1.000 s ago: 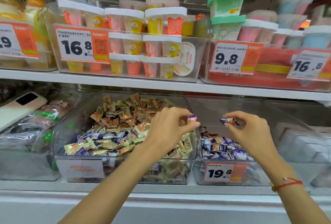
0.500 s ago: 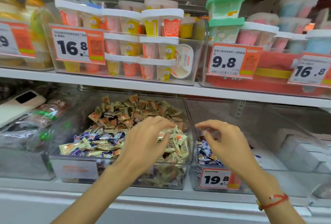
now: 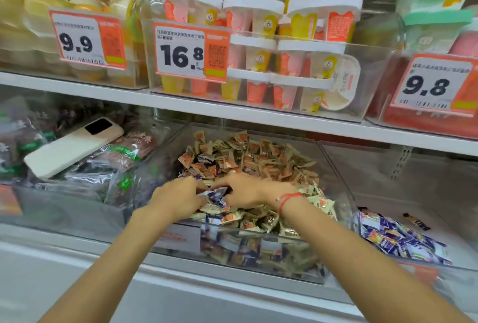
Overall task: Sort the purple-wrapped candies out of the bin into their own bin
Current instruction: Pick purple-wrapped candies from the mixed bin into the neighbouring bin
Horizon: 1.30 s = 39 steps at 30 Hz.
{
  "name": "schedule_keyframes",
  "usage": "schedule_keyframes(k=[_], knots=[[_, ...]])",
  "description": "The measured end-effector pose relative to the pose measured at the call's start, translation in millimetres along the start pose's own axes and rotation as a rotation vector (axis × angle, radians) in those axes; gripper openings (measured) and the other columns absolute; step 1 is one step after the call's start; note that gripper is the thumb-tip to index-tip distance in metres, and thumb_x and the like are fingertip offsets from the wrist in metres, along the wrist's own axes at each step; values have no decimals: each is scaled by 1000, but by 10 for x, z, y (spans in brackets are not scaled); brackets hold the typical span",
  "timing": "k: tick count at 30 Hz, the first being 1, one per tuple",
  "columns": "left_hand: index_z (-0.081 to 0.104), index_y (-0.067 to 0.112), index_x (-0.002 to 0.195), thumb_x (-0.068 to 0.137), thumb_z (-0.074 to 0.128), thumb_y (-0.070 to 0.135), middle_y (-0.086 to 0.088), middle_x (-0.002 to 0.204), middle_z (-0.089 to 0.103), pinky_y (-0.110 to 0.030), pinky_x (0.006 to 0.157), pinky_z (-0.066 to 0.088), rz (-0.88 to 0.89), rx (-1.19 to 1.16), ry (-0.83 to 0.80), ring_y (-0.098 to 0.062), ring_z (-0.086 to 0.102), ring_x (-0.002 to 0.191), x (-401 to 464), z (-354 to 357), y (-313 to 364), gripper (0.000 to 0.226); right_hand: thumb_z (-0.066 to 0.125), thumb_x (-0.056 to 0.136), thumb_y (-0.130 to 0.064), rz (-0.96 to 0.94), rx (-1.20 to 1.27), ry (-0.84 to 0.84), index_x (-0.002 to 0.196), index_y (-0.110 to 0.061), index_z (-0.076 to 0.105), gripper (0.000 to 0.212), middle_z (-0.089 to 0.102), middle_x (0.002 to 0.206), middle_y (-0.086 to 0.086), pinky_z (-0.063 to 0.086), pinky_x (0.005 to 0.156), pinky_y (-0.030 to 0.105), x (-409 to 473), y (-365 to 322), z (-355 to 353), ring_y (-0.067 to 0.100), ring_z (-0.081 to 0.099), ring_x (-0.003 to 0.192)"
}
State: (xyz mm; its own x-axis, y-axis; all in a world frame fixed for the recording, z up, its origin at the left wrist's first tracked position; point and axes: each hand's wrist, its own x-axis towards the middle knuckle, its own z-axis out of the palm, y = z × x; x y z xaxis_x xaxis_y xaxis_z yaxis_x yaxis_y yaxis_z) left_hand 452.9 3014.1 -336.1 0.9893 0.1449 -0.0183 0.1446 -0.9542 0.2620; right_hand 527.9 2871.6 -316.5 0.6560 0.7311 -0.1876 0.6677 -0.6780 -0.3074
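Two hands, left hand (image 3: pixel 178 197) and right hand (image 3: pixel 248 190), are showing mid-frame. Three price tags are hanging across the upper half: 9.9 tag (image 3: pixel 88 39), 16.8 tag (image 3: pixel 190 52), 9.8 tag (image 3: pixel 437 84). One white phone (image 3: pixel 72 145) is lying at left. The candies are piling up too many to count.

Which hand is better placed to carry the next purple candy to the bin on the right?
Probably the right hand: both hands meet over the mixed bin, but it is nearer the purple-candy bin. The left hand would cross over.
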Motion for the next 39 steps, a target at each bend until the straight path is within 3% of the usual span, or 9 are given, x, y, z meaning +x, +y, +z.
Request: schedule_keyframes(k=[4, 10, 14, 19, 24, 29, 32, 35, 39], knots=[[62, 31, 121, 91, 58, 44, 5, 117, 66, -35, 83, 49, -34, 0, 55, -22, 60, 107, 12, -2, -100, 33, 63, 80, -38, 97, -81, -251, 146, -28, 38, 71, 51, 136, -2, 49, 91, 36, 243, 174, -39, 20, 56, 108], [55, 30, 128, 94, 54, 41, 2, 126, 62, -36, 85, 46, -81, 34, 213, -26, 58, 113, -109, 50, -199, 36, 71, 85, -21, -167, -494, 99, 123, -18, 63, 39, 64, 119, 4, 52, 80, 33, 297, 10, 72, 23, 60, 105], [59, 31, 121, 91, 59, 41, -1, 116, 66, -34, 75, 46, -36, -10, 290, -28, 61, 105, -195, 29, -158, 32, 68, 88, -17, -130, -314, 245, 121, -15, 64, 34, 64, 122, 3, 48, 90, 25, 38, 150, -28, 17, 60, 109], [64, 36, 114, 88, 63, 43, 6, 103, 69, -31, 67, 48, 52, -118, 445, -20, 64, 97, -260, -37, 36, 27, 73, 83, -28, -90, 44, 614, 114, -23, 70, 31, 72, 107, -6, 53, 81, 28, -612, 178, -176, 5, 66, 85], [64, 36, 116, 86, 62, 49, 14, 98, 68, -32, 70, 53, 175, -202, 552, -12, 64, 94, -306, -92, 428, 32, 75, 81, -31, -30, 149, 850, 114, -27, 70, 34, 66, 93, -20, 37, 66, 1, -1472, 308, -114, -17, 53, 65], [60, 38, 119, 90, 56, 46, 22, 107, 62, -28, 71, 48, 385, -342, 573, -3, 55, 96, -442, -15, 1190, 30, 66, 89, -23, 231, 191, 1118, 119, -25, 64, 30, 66, 92, -8, 47, 71, 26, -2043, 985, -26, 3, 57, 67], [59, 37, 121, 91, 55, 40, 20, 107, 58, -27, 78, 45, 546, -352, 555, -4, 47, 105, -468, 141, 1718, 30, 58, 93, -13, 377, 69, 1050, 116, -26, 64, 27, 68, 95, -1, 29, 64, 29, -2225, 1342, -14, 6, 49, 70], [57, 32, 126, 94, 52, 36, 14, 110, 57, -23, 75, 36, 655, -285, 521, -9, 44, 105, -397, 283, 2189, 33, 52, 94, -7, 432, 70, 953, 121, -25, 62, 33, 65, 118, 4, 41, 78, 31, -2327, 1553, -24, 24, 57, 102], [49, 26, 136, 96, 48, 34, 5, 130, 55, -34, 98, 30, 690, -72, 429, -18, 42, 121, -230, 423, 2510, 40, 58, 91, -9, 451, 93, 724, 136, -29, 51, 49, 55, 132, 5, 46, 95, 44, -2360, 1648, 4, 27, 50, 121]])
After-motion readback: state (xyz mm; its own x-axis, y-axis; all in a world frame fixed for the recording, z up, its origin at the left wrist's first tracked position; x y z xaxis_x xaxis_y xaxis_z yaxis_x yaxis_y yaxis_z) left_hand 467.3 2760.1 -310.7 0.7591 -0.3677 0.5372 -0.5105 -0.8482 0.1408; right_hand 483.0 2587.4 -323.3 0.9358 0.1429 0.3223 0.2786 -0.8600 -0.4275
